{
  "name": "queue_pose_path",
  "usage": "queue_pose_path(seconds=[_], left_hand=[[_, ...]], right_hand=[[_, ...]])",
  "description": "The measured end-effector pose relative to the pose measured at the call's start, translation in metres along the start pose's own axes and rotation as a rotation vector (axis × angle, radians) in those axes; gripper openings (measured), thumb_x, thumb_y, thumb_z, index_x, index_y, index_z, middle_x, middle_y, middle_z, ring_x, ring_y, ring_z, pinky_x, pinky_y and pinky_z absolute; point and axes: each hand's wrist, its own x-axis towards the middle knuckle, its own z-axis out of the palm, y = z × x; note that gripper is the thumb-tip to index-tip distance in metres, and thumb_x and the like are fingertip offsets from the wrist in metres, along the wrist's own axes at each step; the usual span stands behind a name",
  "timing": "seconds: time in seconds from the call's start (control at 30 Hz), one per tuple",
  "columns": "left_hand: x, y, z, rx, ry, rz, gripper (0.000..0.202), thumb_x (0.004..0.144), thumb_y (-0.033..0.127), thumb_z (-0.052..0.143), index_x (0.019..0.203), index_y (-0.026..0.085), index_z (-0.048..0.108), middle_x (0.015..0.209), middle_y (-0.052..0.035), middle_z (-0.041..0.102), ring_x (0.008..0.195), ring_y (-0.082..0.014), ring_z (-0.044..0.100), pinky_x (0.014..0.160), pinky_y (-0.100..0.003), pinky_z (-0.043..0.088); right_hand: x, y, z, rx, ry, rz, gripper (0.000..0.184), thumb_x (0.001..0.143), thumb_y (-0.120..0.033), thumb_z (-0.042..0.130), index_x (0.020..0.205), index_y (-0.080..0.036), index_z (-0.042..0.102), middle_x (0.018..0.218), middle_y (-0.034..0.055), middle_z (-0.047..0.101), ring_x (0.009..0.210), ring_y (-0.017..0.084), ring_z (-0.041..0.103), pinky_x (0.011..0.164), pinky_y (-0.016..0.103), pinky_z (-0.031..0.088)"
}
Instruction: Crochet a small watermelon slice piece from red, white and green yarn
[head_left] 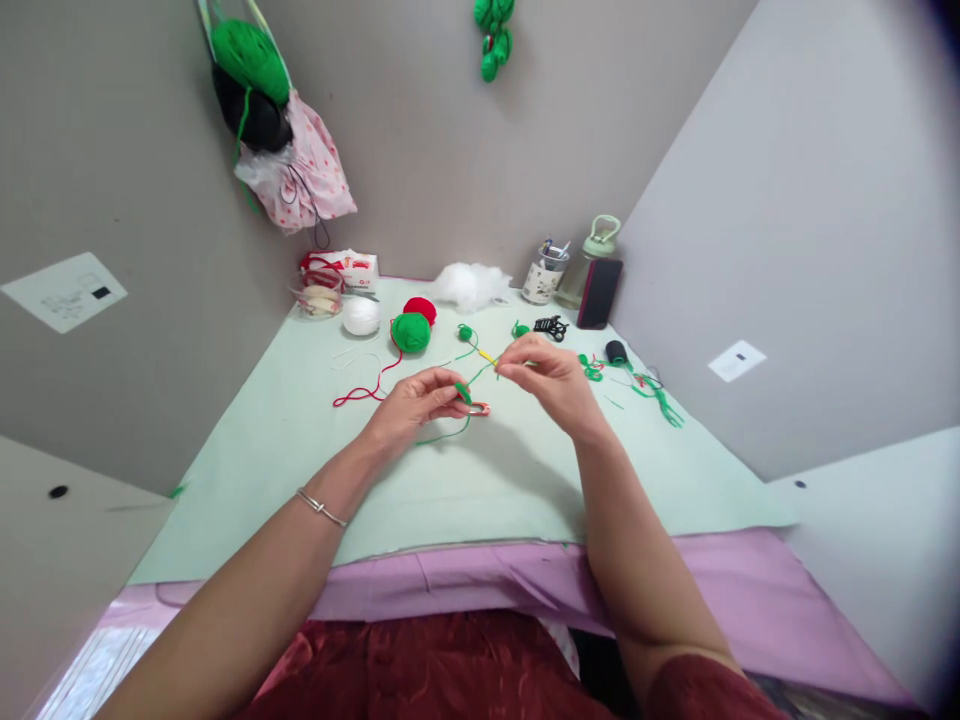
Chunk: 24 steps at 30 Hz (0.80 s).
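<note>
My left hand (420,402) pinches a small green crocheted piece (463,393) between thumb and fingers. From that piece a green yarn strand stretches up to my right hand (546,378), whose fingertips are closed on a thin yellow crochet hook (487,357). The hook's exposed end points away to the upper left. Just beyond my left fingertips is a small orange-red looped object (479,408), partly hidden; whether I touch it I cannot tell. Another length of green yarn (448,435) trails below my left hand onto the mat.
Green (411,333), red (420,309) and white (362,317) yarn balls lie behind my left hand. White stuffing (471,287), a pen cup (545,276), a bottle (581,270) and a phone (600,294) stand farther back. Black thread (616,352) and green scraps are at right.
</note>
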Motion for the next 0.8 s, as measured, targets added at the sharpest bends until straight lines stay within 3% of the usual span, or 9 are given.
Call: queue_pose_path(seconds=[0.1,0.27,0.8], left_hand=[[-0.0002,0.0008,-0.0007,-0.019,-0.015,-0.003,0.036,0.076,0.047,0.089,0.093,0.018,0.075,0.092,-0.0024,0.075,0.078,-0.0164,0.075,0.084,-0.031,0.061],[-0.0005,0.0016,-0.0009,-0.028,-0.023,0.0,0.036,0.077,0.047,0.089,0.092,0.017,0.074,0.092,-0.0036,0.076,0.08,-0.018,0.076,0.087,-0.033,0.06],[0.0007,0.0011,-0.0012,-0.004,-0.018,-0.014,0.041,0.074,0.05,0.089,0.092,0.017,0.073,0.087,-0.0032,0.074,0.074,-0.0167,0.072,0.083,-0.033,0.058]], right_hand=[[-0.0011,0.0021,0.0074,-0.239,-0.067,-0.116,0.02,0.093,-0.041,0.077,0.083,-0.025,0.081,0.079,0.0024,0.062,0.074,0.017,0.056,0.066,0.032,0.044],[-0.003,0.0067,0.0089,-0.358,-0.124,-0.186,0.018,0.099,-0.035,0.069,0.091,-0.024,0.081,0.081,0.0029,0.059,0.074,0.017,0.056,0.068,0.033,0.045],[-0.0036,0.0089,0.0077,-0.459,-0.157,-0.244,0.016,0.099,-0.024,0.067,0.09,-0.025,0.08,0.08,0.0013,0.055,0.073,0.016,0.055,0.068,0.032,0.043]])
